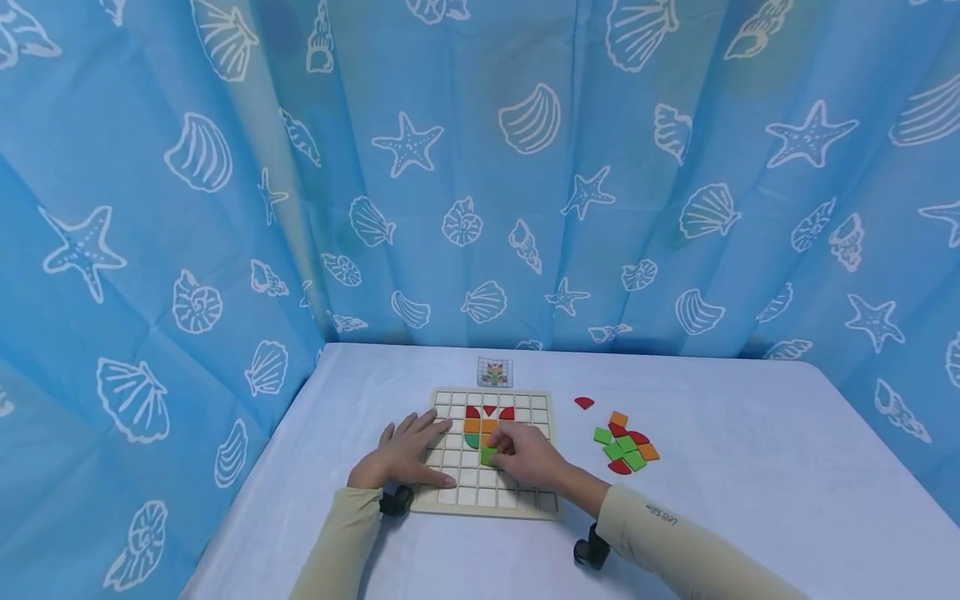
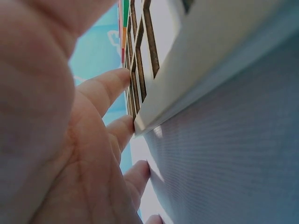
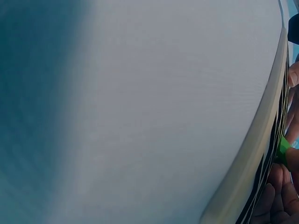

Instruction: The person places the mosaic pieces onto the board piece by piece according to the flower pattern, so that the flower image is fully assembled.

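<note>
Green tile (image 1: 487, 457) against the right hand (image 1: 529, 455)

Grid board (image 1: 467, 497): on table (image 1: 750, 467), left of loose tiles (image 1: 625, 445).
Card (image 1: 495, 372): beyond board's far edge.
Stray tile (image 1: 584, 402): left of loose tiles.
Left hand (image 1: 408, 451): across board's left edge.
Right hand (image 1: 525, 455): over board's right half.

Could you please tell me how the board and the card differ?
The board is much larger than the card. The board holds separate coloured pieces, while the card bears a small flat picture. The left hand rests on the board, whereas neither hand touches the card. Both lie on the table and show a coloured pattern on a grid.
</note>
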Available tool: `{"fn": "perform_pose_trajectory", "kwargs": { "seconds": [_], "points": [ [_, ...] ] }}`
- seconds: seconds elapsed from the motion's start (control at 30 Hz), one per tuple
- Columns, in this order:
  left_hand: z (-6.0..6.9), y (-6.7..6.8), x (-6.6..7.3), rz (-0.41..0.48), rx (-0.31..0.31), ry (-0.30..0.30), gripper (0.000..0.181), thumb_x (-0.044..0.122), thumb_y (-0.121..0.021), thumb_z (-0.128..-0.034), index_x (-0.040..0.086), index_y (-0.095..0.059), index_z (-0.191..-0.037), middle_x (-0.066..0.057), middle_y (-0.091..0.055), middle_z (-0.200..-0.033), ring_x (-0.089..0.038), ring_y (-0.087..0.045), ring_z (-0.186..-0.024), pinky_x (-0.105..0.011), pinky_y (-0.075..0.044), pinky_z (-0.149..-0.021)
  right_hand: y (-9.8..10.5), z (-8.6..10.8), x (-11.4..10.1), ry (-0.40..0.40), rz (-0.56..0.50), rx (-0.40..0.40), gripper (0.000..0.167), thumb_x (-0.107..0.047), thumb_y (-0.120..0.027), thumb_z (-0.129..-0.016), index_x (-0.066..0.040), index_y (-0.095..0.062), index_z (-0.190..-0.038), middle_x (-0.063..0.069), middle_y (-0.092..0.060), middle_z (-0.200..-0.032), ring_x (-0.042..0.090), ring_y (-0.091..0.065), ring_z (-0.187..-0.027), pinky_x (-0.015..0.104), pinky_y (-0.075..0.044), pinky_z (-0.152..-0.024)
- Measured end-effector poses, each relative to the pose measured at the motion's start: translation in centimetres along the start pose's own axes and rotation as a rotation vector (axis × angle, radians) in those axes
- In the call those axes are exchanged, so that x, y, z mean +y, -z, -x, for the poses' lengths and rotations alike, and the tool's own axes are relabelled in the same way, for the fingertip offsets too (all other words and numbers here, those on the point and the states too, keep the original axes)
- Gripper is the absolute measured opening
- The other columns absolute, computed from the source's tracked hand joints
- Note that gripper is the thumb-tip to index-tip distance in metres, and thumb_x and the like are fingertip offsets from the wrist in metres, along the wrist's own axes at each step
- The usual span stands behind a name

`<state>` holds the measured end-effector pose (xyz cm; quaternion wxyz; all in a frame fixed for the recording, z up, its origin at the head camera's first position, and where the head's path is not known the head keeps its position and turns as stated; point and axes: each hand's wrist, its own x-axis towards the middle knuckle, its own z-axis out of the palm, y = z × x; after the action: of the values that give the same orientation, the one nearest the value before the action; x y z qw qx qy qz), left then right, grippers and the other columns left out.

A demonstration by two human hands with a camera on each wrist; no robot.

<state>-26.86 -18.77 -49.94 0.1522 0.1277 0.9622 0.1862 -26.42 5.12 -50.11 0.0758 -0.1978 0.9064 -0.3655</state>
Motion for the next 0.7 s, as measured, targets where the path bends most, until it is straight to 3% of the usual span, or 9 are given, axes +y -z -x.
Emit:
{"fn": "perform_pose_trajectory", "kwargs": {
  "seconds": [0.7],
  "points": [
    [0.17,-0.03,0.0,0.01,0.004,-0.007,0.098,0.061,-0.08,-0.0713,0.028,-0.037,-0.153,-0.006,-0.022,-0.165,-0.038,-0.013,-0.152,-0.066,-0.007,-0.12,0.17,0.06,-0.25,-0.006,0.055,-0.028,0.011,-0.019,-0.078,-0.086,-0.014,-0.069,-0.09,-0.006,-0.061,-0.079,0.01,-0.055,-0.075,0.021,-0.049,-0.069]
  ]
}}
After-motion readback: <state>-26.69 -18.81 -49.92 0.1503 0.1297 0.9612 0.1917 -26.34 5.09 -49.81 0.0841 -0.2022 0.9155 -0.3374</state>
